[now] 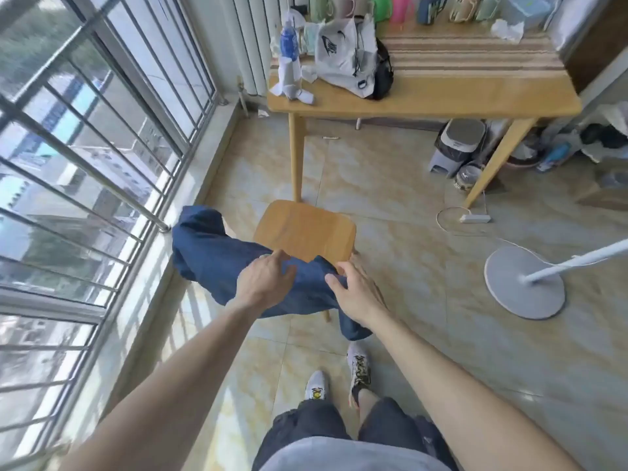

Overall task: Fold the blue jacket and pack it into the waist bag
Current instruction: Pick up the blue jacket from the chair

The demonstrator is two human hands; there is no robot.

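Observation:
The blue jacket (210,256) hangs draped over the back of a wooden chair (304,231), one part bulging out to the left toward the window, another part trailing down at the right. My left hand (263,283) rests on the jacket at the chair back, fingers spread over the cloth. My right hand (356,292) lies on the jacket's right side with fingers apart; whether either hand grips the cloth is unclear. A black bag (384,74), possibly the waist bag, lies on the wooden table (458,96) behind a white plastic bag.
The table stands beyond the chair with a white plastic bag (343,59), a bottle (289,42) and cups on it. A barred window (85,147) runs along the left. A fan base (523,283), a power strip (475,218) and clutter lie on the tiled floor at right.

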